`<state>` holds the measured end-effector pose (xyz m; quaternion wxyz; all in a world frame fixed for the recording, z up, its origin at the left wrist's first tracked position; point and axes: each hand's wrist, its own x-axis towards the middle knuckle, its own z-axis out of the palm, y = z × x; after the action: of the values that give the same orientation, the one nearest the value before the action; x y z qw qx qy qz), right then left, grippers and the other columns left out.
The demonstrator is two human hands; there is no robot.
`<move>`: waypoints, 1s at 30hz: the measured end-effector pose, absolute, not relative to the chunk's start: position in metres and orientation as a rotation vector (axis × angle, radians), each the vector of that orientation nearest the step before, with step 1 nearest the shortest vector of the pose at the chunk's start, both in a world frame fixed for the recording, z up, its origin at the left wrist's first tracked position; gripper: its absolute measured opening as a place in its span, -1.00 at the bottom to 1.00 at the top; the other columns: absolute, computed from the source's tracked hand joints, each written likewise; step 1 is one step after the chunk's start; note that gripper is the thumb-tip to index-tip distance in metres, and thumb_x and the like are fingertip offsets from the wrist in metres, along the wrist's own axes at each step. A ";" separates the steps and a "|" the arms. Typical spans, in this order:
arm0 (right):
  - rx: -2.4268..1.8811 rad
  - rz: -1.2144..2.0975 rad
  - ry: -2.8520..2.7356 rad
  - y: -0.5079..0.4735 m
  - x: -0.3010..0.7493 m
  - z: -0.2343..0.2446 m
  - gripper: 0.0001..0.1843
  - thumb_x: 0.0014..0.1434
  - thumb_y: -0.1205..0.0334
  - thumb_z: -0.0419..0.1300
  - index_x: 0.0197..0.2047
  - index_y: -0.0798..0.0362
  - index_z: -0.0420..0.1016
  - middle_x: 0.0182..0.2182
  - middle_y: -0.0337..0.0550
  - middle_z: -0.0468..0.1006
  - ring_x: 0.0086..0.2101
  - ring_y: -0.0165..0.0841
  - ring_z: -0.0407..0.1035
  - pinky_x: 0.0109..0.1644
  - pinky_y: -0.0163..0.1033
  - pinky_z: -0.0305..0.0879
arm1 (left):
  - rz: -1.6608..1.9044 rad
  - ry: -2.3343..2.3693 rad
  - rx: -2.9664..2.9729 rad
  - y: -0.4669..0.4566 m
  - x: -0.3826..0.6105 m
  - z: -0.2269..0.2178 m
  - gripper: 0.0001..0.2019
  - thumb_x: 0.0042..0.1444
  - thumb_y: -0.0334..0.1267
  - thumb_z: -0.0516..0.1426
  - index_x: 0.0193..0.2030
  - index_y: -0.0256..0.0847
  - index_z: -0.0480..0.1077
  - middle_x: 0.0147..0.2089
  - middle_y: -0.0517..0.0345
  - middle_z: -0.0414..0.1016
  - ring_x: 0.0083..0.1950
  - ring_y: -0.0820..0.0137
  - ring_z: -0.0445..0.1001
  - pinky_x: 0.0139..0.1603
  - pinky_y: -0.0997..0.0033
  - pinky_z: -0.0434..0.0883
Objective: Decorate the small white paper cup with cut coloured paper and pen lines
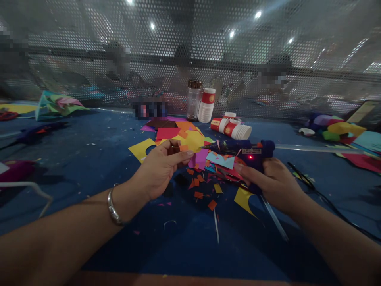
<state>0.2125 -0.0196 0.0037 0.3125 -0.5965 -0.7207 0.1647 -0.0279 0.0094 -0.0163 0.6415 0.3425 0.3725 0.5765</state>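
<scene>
The left hand (160,165) covers the lower left of the rounded yellow paper piece (193,140); contact with the nozzle (206,147) of the dark blue plastic glue gun (255,147) cannot be determined. The gun's handle (258,163) is partly hidden by the right hand (276,178), its small pale label (251,151) illegible. The magenta rounded object (18,170) is cut by the left edge. At the grey perforated metal screen (166,51), dark figures (275,65) are blurred and pixelated in places

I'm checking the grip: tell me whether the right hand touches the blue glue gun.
Touching. The head view shows the right hand closed around the lower part of the glue gun, with no gap between them.
</scene>
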 end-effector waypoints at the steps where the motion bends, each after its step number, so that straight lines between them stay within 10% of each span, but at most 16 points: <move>1: -1.584 0.436 -1.898 -0.020 0.212 0.004 -0.39 0.11 -0.28 0.18 -0.74 -0.07 0.18 -0.72 -0.23 0.17 -0.65 -0.40 0.08 -0.57 -0.18 0.01 | 1.309 0.851 0.785 0.009 -0.028 -0.016 -0.71 -0.04 -0.58 0.37 -0.31 -0.24 0.37 -0.32 0.16 0.57 -0.25 0.43 0.56 -0.12 0.39 0.45; 30: -1.580 0.384 -1.946 -0.023 0.204 0.009 -0.56 0.12 -0.12 0.11 -0.65 -0.04 0.28 -0.66 -0.20 0.27 -0.59 -0.37 0.12 -0.51 -0.19 0.07 | 1.397 0.926 1.080 0.007 -0.030 -0.019 -0.70 -0.13 -0.39 0.46 -0.27 -0.24 0.48 -0.28 0.19 0.56 -0.21 0.40 0.52 -0.08 0.35 0.40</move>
<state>0.2042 -0.0235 0.0086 0.2983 -0.5947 -0.7324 0.1445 -0.0297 0.0074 -0.0188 0.5428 0.4551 0.3902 0.5882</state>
